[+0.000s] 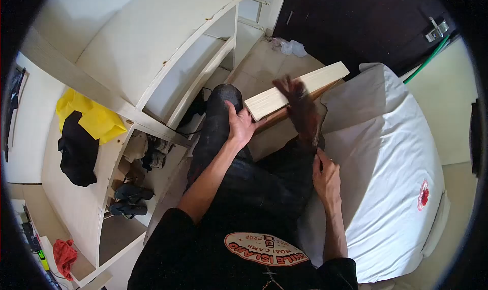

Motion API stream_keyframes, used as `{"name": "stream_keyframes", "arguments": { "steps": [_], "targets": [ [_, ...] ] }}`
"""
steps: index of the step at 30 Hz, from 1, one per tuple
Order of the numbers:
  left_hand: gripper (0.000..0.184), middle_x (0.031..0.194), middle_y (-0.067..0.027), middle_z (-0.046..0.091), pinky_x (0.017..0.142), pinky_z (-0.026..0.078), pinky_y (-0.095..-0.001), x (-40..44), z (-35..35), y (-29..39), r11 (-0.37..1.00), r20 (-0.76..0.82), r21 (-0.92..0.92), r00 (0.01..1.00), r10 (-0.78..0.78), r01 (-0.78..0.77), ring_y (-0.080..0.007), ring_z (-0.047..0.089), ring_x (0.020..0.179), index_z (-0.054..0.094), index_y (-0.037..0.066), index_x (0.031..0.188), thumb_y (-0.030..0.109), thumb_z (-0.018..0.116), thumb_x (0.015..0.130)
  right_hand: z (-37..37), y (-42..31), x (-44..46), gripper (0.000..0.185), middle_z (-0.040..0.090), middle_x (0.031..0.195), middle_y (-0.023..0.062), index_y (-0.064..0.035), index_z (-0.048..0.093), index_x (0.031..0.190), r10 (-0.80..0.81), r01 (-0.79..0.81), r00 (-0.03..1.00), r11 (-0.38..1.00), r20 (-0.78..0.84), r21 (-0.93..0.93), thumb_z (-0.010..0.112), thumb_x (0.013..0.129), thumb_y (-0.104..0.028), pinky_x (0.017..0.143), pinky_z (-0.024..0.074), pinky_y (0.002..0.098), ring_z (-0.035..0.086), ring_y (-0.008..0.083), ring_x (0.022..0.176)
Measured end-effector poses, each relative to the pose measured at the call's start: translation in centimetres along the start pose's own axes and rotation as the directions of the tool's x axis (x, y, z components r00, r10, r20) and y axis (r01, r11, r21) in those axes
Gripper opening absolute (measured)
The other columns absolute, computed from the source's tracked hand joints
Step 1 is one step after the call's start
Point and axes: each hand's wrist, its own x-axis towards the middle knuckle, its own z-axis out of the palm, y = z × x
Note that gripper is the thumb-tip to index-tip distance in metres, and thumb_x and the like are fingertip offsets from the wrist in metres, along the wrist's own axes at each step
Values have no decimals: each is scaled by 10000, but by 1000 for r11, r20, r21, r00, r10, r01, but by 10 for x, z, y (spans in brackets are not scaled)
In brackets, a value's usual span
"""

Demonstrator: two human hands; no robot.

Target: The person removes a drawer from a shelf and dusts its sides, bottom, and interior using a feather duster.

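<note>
A seated person in a black T-shirt [213, 249] and dark trousers [216, 132] works on a pale wooden beam [268, 101] held slantwise out in front, its near end by one knee and its far end toward the white-sheeted bed [376, 137]. The left hand [241, 127] grasps the near end, thumb raised beside it and fingers tucked partly out of sight below. The right hand [327, 177] is clenched around the lower end of what looks like a brown feather duster [303, 109], its head blurred across the middle of the wood; whether it touches the surface or passes just over it cannot be told.

By all appearances, dusting is under way rather than finished: both hands are occupied, and neither the beam nor the duster has been put down. The near end of the upper face looks clean and bare, though how much has been brushed is impossible to judge. The stretch behind the duster is hidden, and the browner lower side shows only in part. Any pass over those areas would seem to remain, along with setting both pieces aside.

To the left, a cream shelving unit [168, 49] holds a yellow cloth [94, 115], a black cloth [80, 150] and dark flip-flops [133, 192]; beyond the beam, a white plastic bag [293, 48] lies near a dark door [351, 21].
</note>
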Motion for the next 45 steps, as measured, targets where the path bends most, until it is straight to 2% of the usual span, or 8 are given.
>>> {"name": "stream_keyframes", "arguments": {
  "steps": [19,21,23,26,33,36,37,45],
  "targets": [
    [1143,1516,-152,302,1097,285,-497,9,-7,8,999,98,37,995,26,-30,-260,315,1377,236,38,1490,909,146,755,-6,-1,24,272,667,1021,249,-11,680,1101,-38,37,993,999,109,16,561,944,-198,805,536,419,655,403,943],
    [1065,1406,-140,439,1081,338,-462,-3,-1,14,995,-184,-3,978,-99,100,-281,414,1297,333,31,1433,874,228,792,-7,0,22,270,671,1020,244,-18,685,1098,-49,43,990,998,132,51,567,942,-205,811,533,419,660,399,936],
    [1043,1350,-126,489,1074,345,-460,10,-1,-4,981,-275,33,942,193,-192,-287,459,1251,358,32,1419,864,240,802,-15,-14,24,266,673,1025,239,-28,687,1101,72,-69,986,997,151,-24,574,940,-208,826,528,416,661,392,948],
    [1027,1399,-114,454,1085,329,-442,-4,10,11,998,-214,-21,976,48,-54,-283,414,1297,349,36,1429,852,264,811,-7,-18,16,269,669,1039,244,-10,683,1098,-99,90,984,993,148,70,582,938,-201,829,527,408,661,383,972],
    [1162,1423,-126,442,1083,299,-487,9,-9,-1,993,11,65,995,97,-98,-268,395,1311,359,24,1432,920,102,739,-2,1,26,278,660,1077,245,33,662,1109,53,-49,996,996,-66,69,580,941,-173,840,525,393,656,377,1002],
    [1118,1410,-119,451,1096,284,-495,7,-8,0,995,27,29,995,91,-92,-273,363,1338,375,29,1420,908,176,758,0,0,20,275,660,1080,241,36,661,1102,-30,9,991,987,131,162,581,939,-170,847,522,399,655,383,997],
    [1049,1398,-109,456,1092,287,-500,3,-4,1,997,-266,-41,963,45,-58,-280,381,1310,374,40,1418,873,280,787,-1,-3,21,273,661,1079,239,36,661,1101,-2,-16,992,989,127,144,582,938,-168,851,520,398,653,383,1000],
    [1007,1400,-119,451,1107,266,-485,9,-11,-5,986,-273,-63,953,130,-153,-293,372,1317,379,60,1417,852,337,795,8,-4,20,254,672,1024,239,32,666,1082,-103,95,994,977,33,192,581,934,-156,832,523,403,666,376,953]
  ]
}}
